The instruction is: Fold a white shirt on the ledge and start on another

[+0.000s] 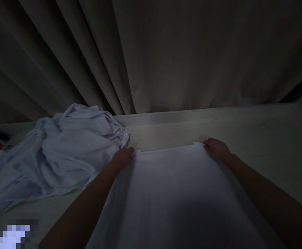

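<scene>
Spanning the near middle, a white cloth point(163, 186) is held by its far edge, one end pinched in the closed grip of the left hand point(123, 158), the other in that of the right hand point(217, 149). A crumpled heap point(70, 148) is seen at left on the floor point(259, 141), backed by a curtain point(187, 58).
</scene>
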`<state>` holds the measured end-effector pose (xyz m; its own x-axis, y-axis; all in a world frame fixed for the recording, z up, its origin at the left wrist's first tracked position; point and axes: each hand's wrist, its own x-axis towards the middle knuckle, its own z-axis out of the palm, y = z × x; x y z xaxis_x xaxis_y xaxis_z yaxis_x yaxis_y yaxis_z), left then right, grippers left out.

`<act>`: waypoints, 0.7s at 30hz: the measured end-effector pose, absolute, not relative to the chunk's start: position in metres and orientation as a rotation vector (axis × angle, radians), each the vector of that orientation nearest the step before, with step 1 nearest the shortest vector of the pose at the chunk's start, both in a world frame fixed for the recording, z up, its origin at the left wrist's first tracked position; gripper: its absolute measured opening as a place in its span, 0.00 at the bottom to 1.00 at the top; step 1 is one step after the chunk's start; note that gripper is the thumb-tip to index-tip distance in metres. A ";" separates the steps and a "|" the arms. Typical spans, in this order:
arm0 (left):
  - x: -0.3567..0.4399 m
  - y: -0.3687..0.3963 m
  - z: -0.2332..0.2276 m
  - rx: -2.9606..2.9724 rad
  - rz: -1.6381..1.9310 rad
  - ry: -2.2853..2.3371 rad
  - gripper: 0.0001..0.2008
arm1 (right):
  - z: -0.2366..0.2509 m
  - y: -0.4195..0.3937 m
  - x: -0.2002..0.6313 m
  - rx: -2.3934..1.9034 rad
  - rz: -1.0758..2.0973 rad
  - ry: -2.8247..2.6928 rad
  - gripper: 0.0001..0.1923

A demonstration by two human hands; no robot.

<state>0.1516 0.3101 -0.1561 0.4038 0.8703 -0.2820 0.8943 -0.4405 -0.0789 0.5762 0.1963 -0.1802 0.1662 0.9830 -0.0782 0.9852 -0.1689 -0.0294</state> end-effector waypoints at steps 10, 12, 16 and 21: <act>0.145 0.313 -0.007 2.805 0.025 1.807 0.17 | -0.037 0.199 0.586 2.471 0.348 2.112 0.20; 0.133 0.284 0.040 2.892 0.133 1.708 0.18 | 0.004 0.165 0.588 2.442 0.437 2.217 0.21; 0.097 0.186 0.101 2.959 0.186 1.461 0.18 | 0.059 0.058 0.582 2.357 0.591 2.545 0.25; 0.033 0.039 0.063 2.813 0.216 1.459 0.14 | 0.029 -0.110 0.568 2.606 0.424 2.643 0.16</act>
<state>0.0326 0.0388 0.0630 0.5690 0.8110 0.1360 0.8157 -0.5776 0.0318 0.5681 -0.1095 0.0285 0.0610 0.8390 0.5407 0.9661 0.0866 -0.2433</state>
